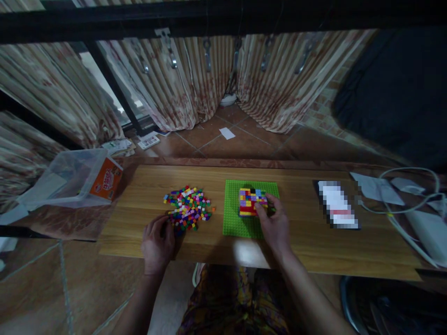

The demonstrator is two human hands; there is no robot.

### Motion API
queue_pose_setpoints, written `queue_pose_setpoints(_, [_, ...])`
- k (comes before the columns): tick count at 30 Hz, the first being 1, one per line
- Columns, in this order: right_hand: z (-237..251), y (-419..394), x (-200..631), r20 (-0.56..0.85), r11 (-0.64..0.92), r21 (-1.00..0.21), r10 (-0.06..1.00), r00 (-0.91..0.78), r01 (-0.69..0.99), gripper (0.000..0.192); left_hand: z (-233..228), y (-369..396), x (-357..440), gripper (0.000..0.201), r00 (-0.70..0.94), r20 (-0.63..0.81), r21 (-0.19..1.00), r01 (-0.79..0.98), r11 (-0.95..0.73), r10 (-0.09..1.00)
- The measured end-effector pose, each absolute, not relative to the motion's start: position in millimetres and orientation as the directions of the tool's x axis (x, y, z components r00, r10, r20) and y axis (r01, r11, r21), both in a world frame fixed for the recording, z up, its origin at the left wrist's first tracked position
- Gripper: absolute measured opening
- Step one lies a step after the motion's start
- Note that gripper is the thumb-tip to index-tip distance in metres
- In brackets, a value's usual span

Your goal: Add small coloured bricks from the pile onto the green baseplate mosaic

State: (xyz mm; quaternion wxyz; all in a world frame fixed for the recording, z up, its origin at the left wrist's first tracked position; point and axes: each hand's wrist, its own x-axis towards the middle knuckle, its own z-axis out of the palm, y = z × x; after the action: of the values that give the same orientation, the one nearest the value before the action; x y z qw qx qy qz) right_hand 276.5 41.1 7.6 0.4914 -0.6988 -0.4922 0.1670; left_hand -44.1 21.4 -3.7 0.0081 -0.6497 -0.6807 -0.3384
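A loose pile of small coloured toy building bricks (190,207) lies left of the middle of the wooden table. My left hand (159,242) is at its near left edge with the fingers curled together; whatever they pinch is hidden. On the green baseplate (230,223) sits a built block of toy bricks (247,204), with red, yellow, purple, blue and black pieces on top. My right hand (275,223) grips this block at its right side, thumb at the near edge and fingers behind. The fingertips partly cover its right end.
A phone-like device (338,204), blurred out, lies on the table (300,246) to the right. Beyond it are white cables (387,218) and papers. A clear plastic box (77,181) with an orange label stands at the left. Striped curtains (195,83) hang behind.
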Motion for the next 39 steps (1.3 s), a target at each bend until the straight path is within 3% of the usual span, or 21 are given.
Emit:
queue_pose_setpoints(12, [9.8, 41.2, 276.8, 0.211, -0.049, -0.871, 0.860, 0.464, 0.488, 0.048, -0.9, 20.6, -41.6, 0.023, -0.162, 0.434, 0.466, 0.882, -0.067, 0.886])
queue_pose_setpoints(15, [21.4, 35.4, 271.2, 0.366, 0.019, -0.780, 0.824, 0.432, 0.625, 0.038, -1.0, 20.1, -41.7, 0.023, -0.177, 0.429, 0.479, 0.876, -0.057, 0.886])
queue_pose_setpoints(18, [33.0, 26.0, 252.4, 0.499, 0.210, -0.699, 0.828, 0.256, 0.683, 0.022, -1.5, 19.6, -41.8, 0.022, -0.190, 0.428, 0.497, 0.866, -0.055, 0.884])
queue_pose_setpoints(20, [35.0, 21.7, 234.9, 0.474, 0.316, -0.683, 0.878, 0.071, 0.659, 0.021, -1.9, 19.3, -41.9, 0.022, -0.192, 0.426, 0.506, 0.861, -0.057, 0.884])
queue_pose_setpoints(23, [29.4, 24.2, 210.0, 0.388, 0.338, -0.671, 0.919, -0.076, 0.660, 0.024, -2.8, 19.1, -42.0, 0.021, -0.191, 0.435, 0.511, 0.857, -0.067, 0.880])
queue_pose_setpoints(31, [15.1, 59.2, 178.6, 0.207, 0.331, -0.577, 0.944, -0.258, 0.746, 0.028, -4.6, 19.6, -41.8, 0.019, -0.185, 0.462, 0.512, 0.854, -0.090, 0.868])
queue_pose_setpoints(39, [6.4, 65.3, 175.3, 0.171, 0.330, -0.486, 0.944, -0.282, 0.809, 0.024, -7.2, 19.2, -44.9, 0.020, -0.165, 0.468, 0.485, 0.869, -0.096, 0.868])
